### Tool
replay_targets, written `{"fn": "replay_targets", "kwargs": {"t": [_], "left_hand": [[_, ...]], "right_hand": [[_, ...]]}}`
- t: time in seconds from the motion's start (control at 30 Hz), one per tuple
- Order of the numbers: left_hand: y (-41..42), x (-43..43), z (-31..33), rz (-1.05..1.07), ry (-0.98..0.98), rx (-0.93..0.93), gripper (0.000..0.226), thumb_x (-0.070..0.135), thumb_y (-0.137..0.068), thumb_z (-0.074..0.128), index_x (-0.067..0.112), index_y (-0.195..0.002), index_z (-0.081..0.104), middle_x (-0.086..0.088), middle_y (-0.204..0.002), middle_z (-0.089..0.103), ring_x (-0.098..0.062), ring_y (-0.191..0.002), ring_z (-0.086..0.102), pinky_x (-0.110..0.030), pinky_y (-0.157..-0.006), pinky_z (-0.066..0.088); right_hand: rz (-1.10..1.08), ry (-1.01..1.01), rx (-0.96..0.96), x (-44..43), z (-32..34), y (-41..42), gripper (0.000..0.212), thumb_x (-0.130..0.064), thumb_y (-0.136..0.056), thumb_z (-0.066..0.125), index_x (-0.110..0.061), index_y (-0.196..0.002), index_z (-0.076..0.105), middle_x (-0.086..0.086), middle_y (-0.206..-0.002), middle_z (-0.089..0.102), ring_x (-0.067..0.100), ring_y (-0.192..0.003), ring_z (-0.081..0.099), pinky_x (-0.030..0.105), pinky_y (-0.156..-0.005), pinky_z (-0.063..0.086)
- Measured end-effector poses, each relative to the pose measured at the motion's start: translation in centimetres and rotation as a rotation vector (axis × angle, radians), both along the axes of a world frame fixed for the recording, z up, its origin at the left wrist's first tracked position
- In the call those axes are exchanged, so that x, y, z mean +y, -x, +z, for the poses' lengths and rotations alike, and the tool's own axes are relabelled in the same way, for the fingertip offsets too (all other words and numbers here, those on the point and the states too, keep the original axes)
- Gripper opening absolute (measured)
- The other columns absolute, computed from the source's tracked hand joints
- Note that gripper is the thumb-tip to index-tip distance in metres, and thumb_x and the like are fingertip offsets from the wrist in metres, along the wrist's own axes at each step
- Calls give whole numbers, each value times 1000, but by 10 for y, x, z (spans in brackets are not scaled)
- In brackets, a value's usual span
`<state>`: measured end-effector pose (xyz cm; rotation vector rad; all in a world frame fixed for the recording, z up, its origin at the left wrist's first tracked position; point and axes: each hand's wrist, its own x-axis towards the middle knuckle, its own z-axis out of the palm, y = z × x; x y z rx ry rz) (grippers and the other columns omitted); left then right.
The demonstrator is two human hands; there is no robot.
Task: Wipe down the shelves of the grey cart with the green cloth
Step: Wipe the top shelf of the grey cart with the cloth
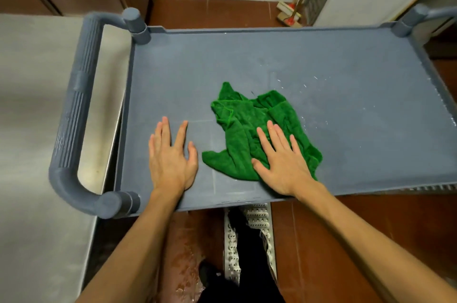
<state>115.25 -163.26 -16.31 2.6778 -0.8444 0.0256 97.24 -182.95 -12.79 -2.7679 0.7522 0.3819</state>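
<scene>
Green cloth (249,129) crumpled at centre of grey cart's top shelf (346,75). Right hand (282,161) flat on cloth's 5 o'clock part, fingers straight. Left hand (171,157) flat on bare shelf, at cloth's 9 o'clock, apart.

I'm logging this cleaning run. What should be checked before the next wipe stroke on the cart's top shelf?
1. Right hand flat on green cloth: ok.
2. Cloth lying on top shelf: ok.
3. Left hand off the cloth, flat on the shelf: ok.
4. Cloth spread smooth: not ok, crumpled.
5. Shelf dry: not ok, droplets on its right part.
6. Lower shelves: cannot tell, hidden.
</scene>
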Motion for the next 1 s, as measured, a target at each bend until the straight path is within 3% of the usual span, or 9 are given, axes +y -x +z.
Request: {"fn": "replay_targets", "kwargs": {"t": [0.2,0.33,0.5,0.6,0.7,0.8,0.9,1.0], "left_hand": [[4,0,3,-14,-19,-2,57,38,-99,39,20,-153,44,-21,-165,24,-37,-153,22,-51,-123,20],[15,-19,13,27,-26,76,55,16,-95,51,9,-149,47,-26,-162,25,-42,-153,18,-58,-123,14],[11,-80,27,-165,-22,25,48,8,-94,50,7,-142,51,-21,-160,34,-35,-152,24,-55,-122,15],[1,-124,29,-226,-12,22,48,11,-97,46,8,-145,48,-17,-162,31,-31,-154,21,-52,-123,13],[-1,-155,25,-295,5,56,47,9,-98,46,8,-144,49,-15,-160,35,-29,-152,26,-48,-122,16],[-9,-168,18,-282,127,49,36,6,-91,55,5,-126,65,-18,-139,56,-35,-132,50,-45,-109,31],[-32,-190,20,-255,216,15,31,4,-88,56,2,-116,68,-20,-119,64,-43,-111,57,-46,-100,39],[-49,-215,21,-224,90,-20,48,15,-94,51,6,-142,52,-22,-150,46,-41,-138,42,-52,-115,28]], "right_hand": [[-140,-47,33,4,8,44,86,-64,-94,33,-28,-157,-13,0,-161,-29,15,-150,-22,47,-123,-5],[-174,-122,52,1,14,48,95,-64,-90,45,-28,-157,-10,1,-162,-28,15,-150,-22,46,-123,-6],[-221,-194,28,-15,14,45,116,-74,-78,57,-23,-158,-10,1,-161,-31,15,-149,-26,46,-122,-9],[-309,-110,26,-16,6,40,132,-91,-66,47,-19,-155,-19,3,-159,-34,18,-148,-29,52,-120,-12],[-389,-24,-43,-12,-1,30,128,-95,-67,31,-16,-155,-19,5,-160,-33,21,-149,-27,55,-120,-11],[-446,12,-91,-18,-9,20,120,-92,-74,21,-13,-155,-17,6,-160,-33,21,-149,-27,56,-120,-9],[-461,44,-110,-22,-14,13,116,-90,-77,19,-11,-156,-13,6,-162,-29,20,-149,-25,57,-121,-6],[-480,74,-152,-22,-18,9,115,-87,-78,26,-10,-158,-3,7,-165,-17,20,-152,-16,58,-121,0]]}}
